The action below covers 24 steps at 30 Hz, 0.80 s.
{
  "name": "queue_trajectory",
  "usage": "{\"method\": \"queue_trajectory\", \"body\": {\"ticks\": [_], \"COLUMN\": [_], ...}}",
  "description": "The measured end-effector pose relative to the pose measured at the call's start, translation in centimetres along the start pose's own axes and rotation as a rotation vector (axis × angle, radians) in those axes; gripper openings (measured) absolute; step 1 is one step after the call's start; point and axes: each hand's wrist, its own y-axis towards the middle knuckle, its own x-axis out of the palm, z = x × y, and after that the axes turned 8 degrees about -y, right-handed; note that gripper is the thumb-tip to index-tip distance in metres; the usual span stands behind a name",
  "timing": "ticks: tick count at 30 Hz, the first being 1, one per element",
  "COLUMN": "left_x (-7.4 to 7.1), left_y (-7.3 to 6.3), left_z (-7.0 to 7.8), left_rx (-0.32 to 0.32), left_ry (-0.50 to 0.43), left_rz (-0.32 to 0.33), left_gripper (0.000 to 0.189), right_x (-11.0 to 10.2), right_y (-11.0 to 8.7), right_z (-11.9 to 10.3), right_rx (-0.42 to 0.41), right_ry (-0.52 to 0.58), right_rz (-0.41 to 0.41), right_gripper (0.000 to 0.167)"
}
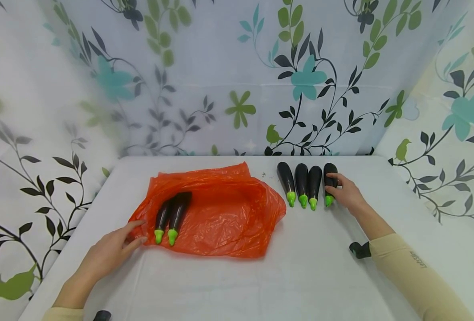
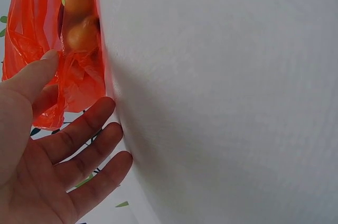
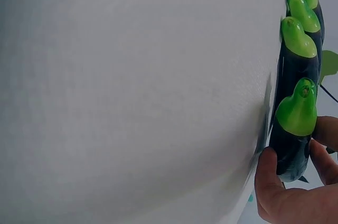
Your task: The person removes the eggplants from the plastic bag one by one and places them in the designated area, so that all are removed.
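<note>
My left hand (image 1: pixel 110 249) pinches the left edge of a red-orange plastic bag (image 1: pixel 229 223), thumb and index finger on the film and the other fingers (image 2: pixel 100 179) spread apart. The bag lies flat with its mouth gaping toward me. Two dark eggplants (image 1: pixel 178 214) with bright green stem ends rest in its left part, seen through the film in the left wrist view. At the right, my right hand (image 1: pixel 345 191) grips an eggplant (image 3: pixel 296 123) between thumb and fingers, its green end toward me. Three more eggplants (image 1: pixel 302 178) lie in a row just left of it.
A white-covered table (image 1: pixel 301 276) carries everything. Patterned curtain cloth (image 1: pixel 205 89) hangs behind it and at both sides. Under the right forearm shows a small black object (image 1: pixel 359 250); another dark piece (image 1: pixel 102 315) appears at the lower left by the left wrist.
</note>
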Motion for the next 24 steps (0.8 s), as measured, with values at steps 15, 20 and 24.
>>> {"method": "queue_trajectory", "body": {"ticks": [15, 20, 24], "left_x": [-0.3, -0.2, -0.2], "left_y": [0.1, 0.0, 0.1], "left_z": [-0.1, 0.0, -0.1], "left_rx": [-0.019, -0.012, -0.01], "left_ry": [-0.001, -0.004, -0.005], "left_rz": [-0.027, -0.016, -0.018], "left_gripper": [0.062, 0.06, 0.06], "right_x": [0.7, 0.7, 0.5], "right_y": [0.5, 1.0, 1.2], "right_z": [0.0, -0.4, -0.9], "right_rx": [-0.052, -0.043, -0.043], "right_ry": [-0.08, -0.118, -0.142], "right_rz": [0.017, 0.018, 0.005], "right_gripper": [0.054, 0.055, 0.054]}}
